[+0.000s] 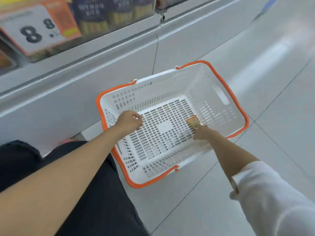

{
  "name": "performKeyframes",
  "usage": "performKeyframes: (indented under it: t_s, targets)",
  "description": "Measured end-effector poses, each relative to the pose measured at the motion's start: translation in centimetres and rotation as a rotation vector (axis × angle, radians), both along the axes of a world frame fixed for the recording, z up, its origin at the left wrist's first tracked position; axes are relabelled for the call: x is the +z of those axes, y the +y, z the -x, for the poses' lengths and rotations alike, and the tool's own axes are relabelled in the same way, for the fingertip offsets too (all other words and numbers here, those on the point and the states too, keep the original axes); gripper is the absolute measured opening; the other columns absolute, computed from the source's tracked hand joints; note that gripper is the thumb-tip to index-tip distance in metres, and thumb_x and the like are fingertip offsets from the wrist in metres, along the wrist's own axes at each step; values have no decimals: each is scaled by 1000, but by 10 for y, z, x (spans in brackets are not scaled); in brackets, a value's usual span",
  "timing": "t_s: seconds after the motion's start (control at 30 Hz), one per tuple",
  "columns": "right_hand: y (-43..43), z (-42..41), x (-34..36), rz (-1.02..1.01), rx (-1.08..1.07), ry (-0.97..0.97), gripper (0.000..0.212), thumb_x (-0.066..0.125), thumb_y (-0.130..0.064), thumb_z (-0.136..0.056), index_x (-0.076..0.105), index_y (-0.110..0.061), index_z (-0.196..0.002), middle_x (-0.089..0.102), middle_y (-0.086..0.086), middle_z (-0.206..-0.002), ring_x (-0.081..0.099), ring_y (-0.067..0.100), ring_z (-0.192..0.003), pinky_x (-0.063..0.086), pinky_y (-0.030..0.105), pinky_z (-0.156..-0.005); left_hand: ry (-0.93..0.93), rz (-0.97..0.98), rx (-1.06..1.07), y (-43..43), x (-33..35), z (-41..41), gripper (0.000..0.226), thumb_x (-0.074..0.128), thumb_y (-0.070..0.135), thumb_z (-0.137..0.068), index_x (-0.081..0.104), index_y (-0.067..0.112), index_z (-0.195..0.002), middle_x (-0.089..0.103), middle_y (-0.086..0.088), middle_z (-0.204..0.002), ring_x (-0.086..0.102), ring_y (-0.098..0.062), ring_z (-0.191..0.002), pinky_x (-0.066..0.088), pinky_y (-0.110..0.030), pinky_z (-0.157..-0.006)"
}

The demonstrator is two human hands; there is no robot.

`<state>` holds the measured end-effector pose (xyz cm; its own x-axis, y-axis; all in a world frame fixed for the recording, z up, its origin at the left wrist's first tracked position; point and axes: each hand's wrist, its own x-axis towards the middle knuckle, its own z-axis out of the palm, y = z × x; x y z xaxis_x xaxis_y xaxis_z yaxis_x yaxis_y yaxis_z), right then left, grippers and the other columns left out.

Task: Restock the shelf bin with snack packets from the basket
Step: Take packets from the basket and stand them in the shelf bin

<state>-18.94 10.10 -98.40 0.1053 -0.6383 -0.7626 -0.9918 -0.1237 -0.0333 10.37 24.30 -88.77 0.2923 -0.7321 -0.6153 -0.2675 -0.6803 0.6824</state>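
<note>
A white slotted basket (219,94) with an orange rim and handles stands on the floor in front of the shelf. Inside it, at the right of its floor, lies one small orange and tan snack packet (193,121). My right hand (203,132) reaches down into the basket and its fingers pinch the near end of that packet. My left hand (128,122) hovers over the left side of the basket floor with fingers loosely curled and nothing in them. The shelf bin (109,16) at the top holds dark and yellow packets behind a clear front.
A white and orange price sign (39,29) showing large 8s hangs on the shelf front at upper left. The grey shelf base (76,82) runs diagonally behind the basket. Pale floor tiles (272,65) stretch to the right. My dark-clothed leg (95,193) is at lower left.
</note>
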Motion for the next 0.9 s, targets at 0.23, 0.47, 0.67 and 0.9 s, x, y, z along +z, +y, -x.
performKeyframes:
  t_s: [0.23, 0.47, 0.67, 0.9]
  targets:
    - [-32, -8, -43, -126, 29, 134, 105, 71, -18, -85, -7, -36, -154, -9, 19, -161, 17, 42, -145, 34, 48, -108, 24, -22, 38, -1, -12, -17, 19, 59, 5, -90, 66, 8, -107, 68, -13, -108, 57, -9, -57, 39, -12, -39]
    - [-29, -25, -84, -19, 154, 233, 62, 59, -30, -64, 50, -14, -123, 42, 20, -142, 49, 33, -120, 43, 43, -97, 65, -25, 55, -6, -20, -24, 21, 59, 4, -88, 66, 7, -107, 66, -6, -98, 56, -8, -57, 38, -10, -39]
    - [-18, -52, -70, -84, 118, 264, 72, 58, -24, -95, 19, -9, -152, 13, 21, -158, 18, 40, -144, 25, 43, -116, 106, -32, 76, -7, -28, -23, 20, 60, 6, -88, 68, 10, -105, 70, -5, -99, 62, -13, -70, 43, -18, -52]
    - [21, -89, -65, 112, 238, 200, 50, 50, -19, -97, 38, 0, -142, 11, 25, -156, 32, 40, -138, 33, 45, -112, 126, -38, 83, -7, -34, -19, 19, 62, 5, -87, 68, 9, -105, 68, -4, -107, 64, -15, -73, 47, -22, -57]
